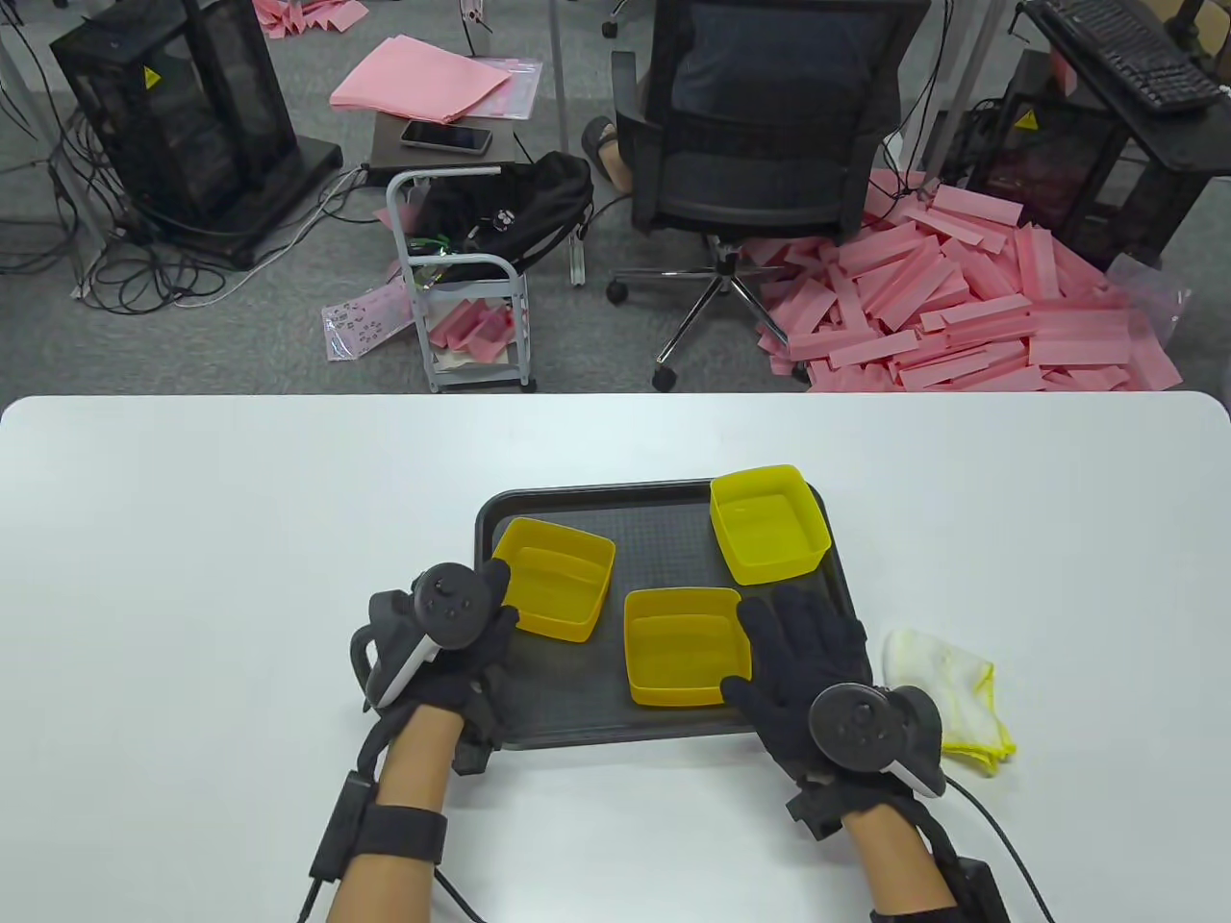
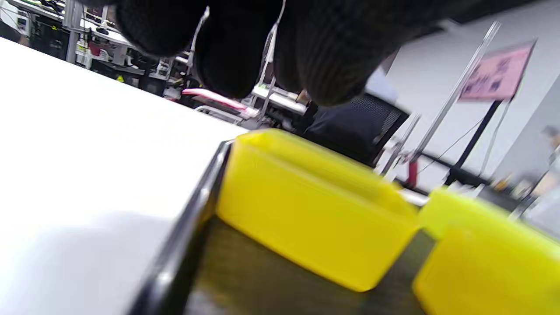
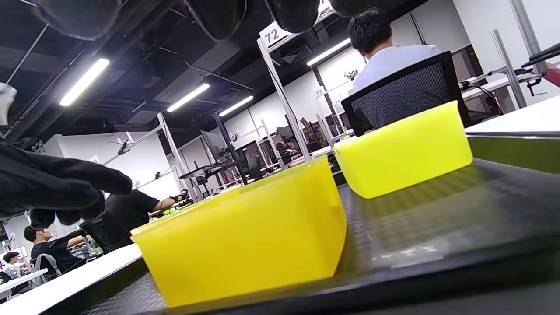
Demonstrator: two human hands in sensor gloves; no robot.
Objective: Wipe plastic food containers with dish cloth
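Observation:
Three open yellow plastic containers stand on a dark tray (image 1: pixel 664 538): one at the left (image 1: pixel 558 577), one at the front middle (image 1: pixel 685 646), one at the back right (image 1: pixel 769 524). A white dish cloth with a yellow edge (image 1: pixel 947 687) lies on the table right of the tray. My left hand (image 1: pixel 495 601) is at the tray's left edge, fingertips next to the left container (image 2: pixel 306 210), holding nothing. My right hand (image 1: pixel 798 663) lies spread over the tray's front right part, thumb beside the middle container (image 3: pixel 245 245), holding nothing. The cloth is just right of that hand.
The tray sits in the middle of a white table (image 1: pixel 192 577). Beyond the far edge are an office chair (image 1: pixel 760 125), a small cart (image 1: pixel 462 279) and a pile of pink foam pieces (image 1: pixel 962 308) on the floor.

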